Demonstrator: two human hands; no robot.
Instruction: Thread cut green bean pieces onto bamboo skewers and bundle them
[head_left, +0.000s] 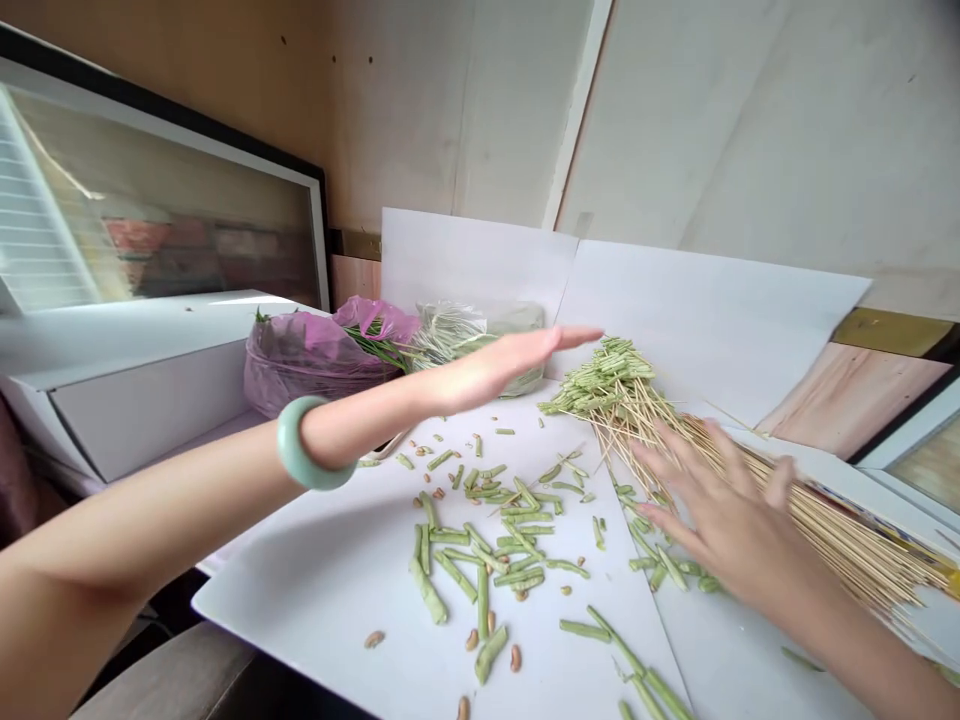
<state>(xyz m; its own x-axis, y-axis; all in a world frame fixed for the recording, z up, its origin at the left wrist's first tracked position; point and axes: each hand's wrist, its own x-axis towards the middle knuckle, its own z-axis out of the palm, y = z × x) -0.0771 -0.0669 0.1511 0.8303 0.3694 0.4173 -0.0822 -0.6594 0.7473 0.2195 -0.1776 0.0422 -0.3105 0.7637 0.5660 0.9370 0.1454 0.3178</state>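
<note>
My left hand is stretched out flat, seen from its edge, above the far part of the white board. It holds nothing, and a pale green bangle circles that wrist. Fingers spread and slightly blurred, my right hand is over or beside a bundle of thin bamboo skewers; whether it touches them I cannot tell. At the skewers' far end lies a pile of green bean pieces, seemingly threaded on the sticks. Loose cut green beans and brown bean seeds are scattered between my arms.
Behind my left hand stand a purple plastic bag with greens and a clear plastic bag. White panels rise along the back. A white box-like ledge is at the left, below a window.
</note>
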